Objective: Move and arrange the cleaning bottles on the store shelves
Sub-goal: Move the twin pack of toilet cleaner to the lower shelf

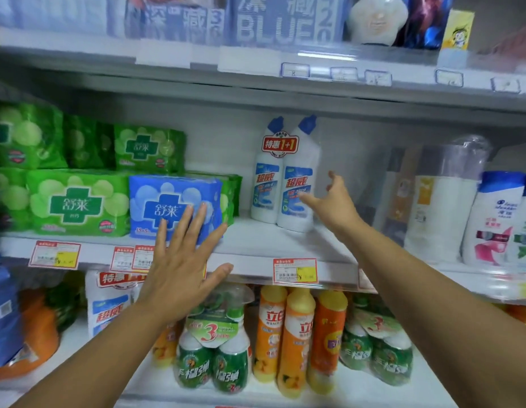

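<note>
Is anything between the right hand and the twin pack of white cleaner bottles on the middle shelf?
Nothing visible. The right hand is open, its fingertips at the label of the twin pack of white bottles. The shelf in front of the pack is bare, and the left hand hovers farther left.

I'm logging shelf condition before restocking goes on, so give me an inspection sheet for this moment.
Surface: middle shelf, bare patch in front of the twin pack.
Job's things: twin pack of white toilet cleaner bottles, upright, blue caps, promo tag.
Clutter: green packs and blue pack to its left; shampoo bottle on the right; orange bottles below.
Hands: left hand open, empty; right hand open, fingertips at the twin pack.
Cables: nothing seen.
Surroundings: price tags on shelf edges.
</note>
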A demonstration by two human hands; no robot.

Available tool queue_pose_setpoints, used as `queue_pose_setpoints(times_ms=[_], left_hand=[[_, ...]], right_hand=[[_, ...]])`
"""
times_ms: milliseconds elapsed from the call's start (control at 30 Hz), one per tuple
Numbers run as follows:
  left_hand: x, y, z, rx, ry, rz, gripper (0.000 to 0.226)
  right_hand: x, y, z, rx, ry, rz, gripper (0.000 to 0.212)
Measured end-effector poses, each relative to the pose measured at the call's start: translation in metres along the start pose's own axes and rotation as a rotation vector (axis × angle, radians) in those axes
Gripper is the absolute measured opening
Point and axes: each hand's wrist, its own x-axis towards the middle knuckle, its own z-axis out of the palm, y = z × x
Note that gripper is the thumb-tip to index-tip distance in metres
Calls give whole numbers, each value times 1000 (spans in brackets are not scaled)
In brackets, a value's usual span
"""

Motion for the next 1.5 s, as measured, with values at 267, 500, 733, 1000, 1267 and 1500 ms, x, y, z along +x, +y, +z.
queue_pose_setpoints(times_ms=[267, 500, 733, 1000, 1267, 1500], left_hand=[[1, -1, 6, 10, 32, 10, 65], [1, 0, 2, 35, -1, 5, 65], [2, -1, -1, 24, -59, 2, 67], [4, 5, -26, -419, -152, -90, 67], [-59, 17, -90, -1191, -139, -361, 53], [-149, -29, -73, -1136, -199, -530, 58]], right_hand=[[61, 18, 29, 125, -100, 95, 51], [40, 13, 19, 169, -50, 83, 42], [0, -10, -10, 352, -27, 167, 31], [-75, -37, -66, 489, -247, 181, 18], [-180, -4, -41, 392, -469, 82, 37], [-247, 43, 68, 354, -543, 51, 38]])
